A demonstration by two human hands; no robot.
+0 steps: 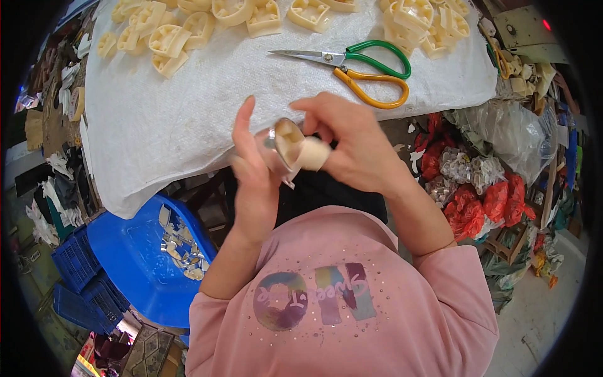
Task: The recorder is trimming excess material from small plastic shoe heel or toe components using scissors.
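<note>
The left grip [252, 160] was closed around a shiny silver, curved shell-like piece [269, 143], its index finger sticking up away from it. A cream, hollow moulded piece [289, 139] sat at the open side of that silver shell, between the two grips. The right grip [359, 139] was curled, with its thumb side at a pale cream, band-shaped part [314, 154] beside the shell; blur hid whether its fingers had closed on that part.

Just beyond the right grip lay a pair of metal scissors [336, 58] with one green and one orange looped handle, blades pointing left. They took up the part of the surface [188, 107], draped in white woven sheeting, between the right grip and the cream moulded pieces [311, 14] at the far side. More of these pieces [168, 41] crowded beyond the left grip, some stacked on others.

Below and left of the left grip stood a bright blue plastic tub [135, 257] holding silver and cream fragments [182, 242], with dark blue latticed plastic crates [78, 261] farther left. Right of the right grip, past the forearm, red plastic bags [465, 210] sat against clear bags of shiny pieces [471, 166], and crumpled clear plastic sheeting [509, 135] lay farther out.
</note>
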